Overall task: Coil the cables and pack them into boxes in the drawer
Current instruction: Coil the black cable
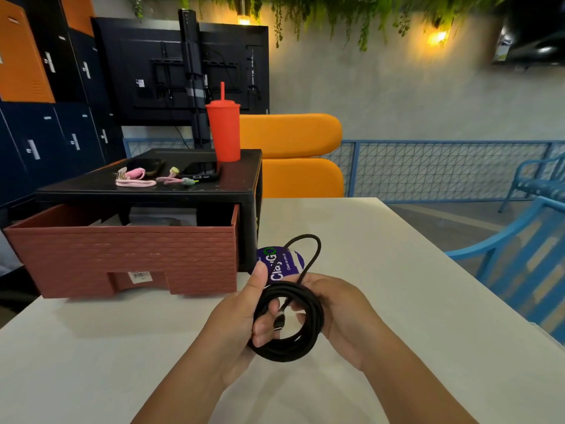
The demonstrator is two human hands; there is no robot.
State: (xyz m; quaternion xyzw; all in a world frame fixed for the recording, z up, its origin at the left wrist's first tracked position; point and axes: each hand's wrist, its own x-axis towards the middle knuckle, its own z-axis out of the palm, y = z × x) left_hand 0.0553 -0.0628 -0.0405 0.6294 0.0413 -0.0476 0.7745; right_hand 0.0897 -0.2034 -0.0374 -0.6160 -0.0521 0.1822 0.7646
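Starting at the far left: seeing the drawer (122,255) pulled open from under a black cabinet (91,191), with pale shapes inside, perhaps boxes (162,217), too dim for telling apart. Noting pink cables (136,179) lying bundled on the cabinet top, near a red cup (224,133). Moving right: finding the left hand (238,313) gripping the left side of the black cable (290,350), thumb raised along the rim, fingers curling through the middle. Holding that coil over the table (397,270), between both hands, ring facing the camera, plug (278,321) hanging in its centre. Tracing one loose loop (316,249) rising off the coil's far edge, away from the body, over a purple packet (284,264). Ending at the right hand (342,307), fingers curling round the coil's right side, where that loop is coming in. Judging the coiling nearly done, only that loop wanting tucking in. Judging the drawer lying up and leftward from the coil, well apart, placing the left hand nearer for carrying it across.
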